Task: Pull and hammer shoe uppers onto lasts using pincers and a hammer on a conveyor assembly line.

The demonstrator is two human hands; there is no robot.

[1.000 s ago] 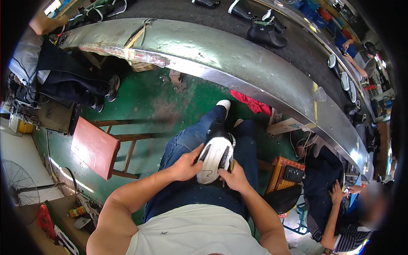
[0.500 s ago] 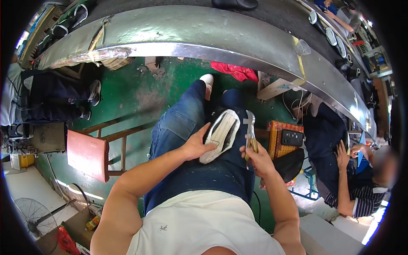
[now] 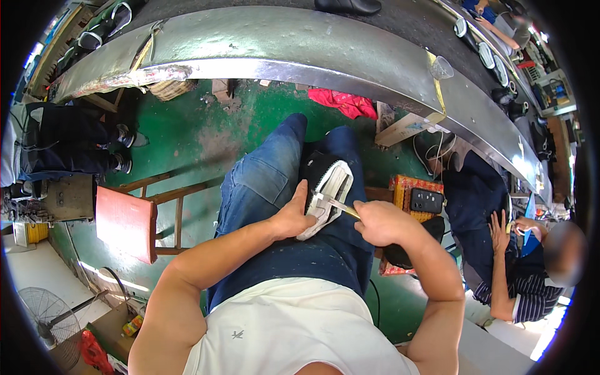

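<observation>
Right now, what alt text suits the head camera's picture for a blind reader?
A person's left hand grips an upturned shoe over blue jeans while the right hand holds a metal tool over it; a metal bench stretches ahead.

No legible text; dark emblem (image 3: pixel 237 335) on white shirt (image 3: pixel 294 322).

Left-forward of the left hand (image 3: pixel 292 217), room above green floor (image 3: pixel 165 134) ends at the metal-edged worktop (image 3: pixel 281 47); a padded stool (image 3: pixel 125 222) obstructs farther left, a black smartphone (image 3: pixel 427 200) ahead-right of the right hand (image 3: pixel 382 223).
</observation>
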